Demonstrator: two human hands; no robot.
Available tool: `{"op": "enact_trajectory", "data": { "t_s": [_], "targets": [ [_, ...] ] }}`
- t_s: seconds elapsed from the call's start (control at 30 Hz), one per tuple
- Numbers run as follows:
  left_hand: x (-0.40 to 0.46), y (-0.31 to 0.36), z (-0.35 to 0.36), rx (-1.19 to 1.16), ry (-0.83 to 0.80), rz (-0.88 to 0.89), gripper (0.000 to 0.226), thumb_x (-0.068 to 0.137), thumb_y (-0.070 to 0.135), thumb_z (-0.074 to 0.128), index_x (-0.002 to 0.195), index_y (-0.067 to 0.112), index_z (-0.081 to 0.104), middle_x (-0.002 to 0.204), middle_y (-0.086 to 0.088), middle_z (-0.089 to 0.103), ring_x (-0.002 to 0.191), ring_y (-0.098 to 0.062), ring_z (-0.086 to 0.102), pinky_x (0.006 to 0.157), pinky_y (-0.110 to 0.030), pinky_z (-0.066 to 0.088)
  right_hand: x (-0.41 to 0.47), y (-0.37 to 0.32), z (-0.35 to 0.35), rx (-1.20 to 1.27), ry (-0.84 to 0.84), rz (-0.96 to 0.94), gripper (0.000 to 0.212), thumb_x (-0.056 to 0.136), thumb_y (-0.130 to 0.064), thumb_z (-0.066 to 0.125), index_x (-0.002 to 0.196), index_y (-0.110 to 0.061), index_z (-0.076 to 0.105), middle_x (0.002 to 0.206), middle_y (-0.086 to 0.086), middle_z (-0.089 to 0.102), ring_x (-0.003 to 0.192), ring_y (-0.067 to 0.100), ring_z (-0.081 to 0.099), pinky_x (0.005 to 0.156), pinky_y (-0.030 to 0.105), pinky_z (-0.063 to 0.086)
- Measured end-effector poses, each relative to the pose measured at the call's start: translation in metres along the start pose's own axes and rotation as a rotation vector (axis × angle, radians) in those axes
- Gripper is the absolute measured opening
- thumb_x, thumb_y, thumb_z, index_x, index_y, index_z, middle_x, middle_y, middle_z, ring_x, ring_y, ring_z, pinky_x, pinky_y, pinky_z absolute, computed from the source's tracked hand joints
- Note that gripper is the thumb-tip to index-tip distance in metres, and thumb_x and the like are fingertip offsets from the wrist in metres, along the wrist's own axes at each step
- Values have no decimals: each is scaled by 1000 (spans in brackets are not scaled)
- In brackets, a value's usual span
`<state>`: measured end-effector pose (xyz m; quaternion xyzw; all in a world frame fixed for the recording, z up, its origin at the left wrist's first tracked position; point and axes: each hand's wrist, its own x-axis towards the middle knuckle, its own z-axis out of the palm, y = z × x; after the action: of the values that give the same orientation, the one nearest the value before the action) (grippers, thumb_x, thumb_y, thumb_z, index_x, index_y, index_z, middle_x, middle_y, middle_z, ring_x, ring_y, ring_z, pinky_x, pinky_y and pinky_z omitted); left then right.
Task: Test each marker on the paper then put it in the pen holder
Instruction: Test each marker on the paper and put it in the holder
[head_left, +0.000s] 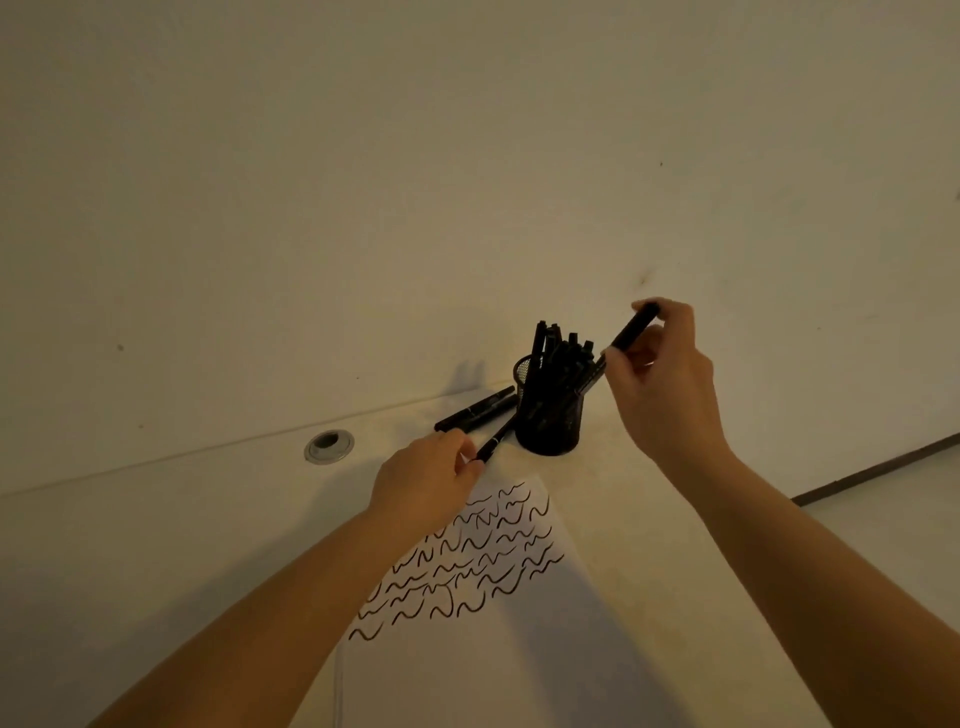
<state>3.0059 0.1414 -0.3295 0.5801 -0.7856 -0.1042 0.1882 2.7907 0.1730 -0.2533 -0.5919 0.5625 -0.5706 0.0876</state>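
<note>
A black mesh pen holder (548, 423) stands on the white table, packed with several black markers. My right hand (662, 384) pinches one black marker (632, 328) at a slant, its lower end at the holder's right rim. My left hand (423, 480) pinches the near end of another black marker (496, 439) that lies on the table, pointing toward the holder's base. Two more black markers (475, 409) lie side by side left of the holder. The white paper (483, 644) lies in front, covered with several black squiggles.
A round grey cable grommet (329, 446) is set in the table to the left. The pale wall rises right behind the holder. At the right, past the table's edge, the floor and a dark skirting strip (878, 470) show.
</note>
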Motion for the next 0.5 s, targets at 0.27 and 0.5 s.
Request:
{"op": "enact_trajectory", "data": {
  "t_s": [0.27, 0.5],
  "targets": [
    [49, -3, 37, 189, -39, -28, 40, 90, 46, 44, 117, 18, 49, 118, -4, 55, 100, -23, 56, 71, -31, 40, 23, 18, 9, -36, 23, -21, 42, 87, -13, 57, 118, -31, 35, 75, -14, 57, 62, -1, 58, 47, 8, 41],
    [64, -6, 52, 205, 20, -18, 37, 89, 44, 45, 114, 17, 49, 114, -4, 56, 101, -22, 54, 71, -32, 41, 26, 40, 21, -110, -47, -7, 31, 90, -12, 53, 115, -24, 39, 74, -8, 57, 64, 7, 58, 50, 14, 43]
  ]
}}
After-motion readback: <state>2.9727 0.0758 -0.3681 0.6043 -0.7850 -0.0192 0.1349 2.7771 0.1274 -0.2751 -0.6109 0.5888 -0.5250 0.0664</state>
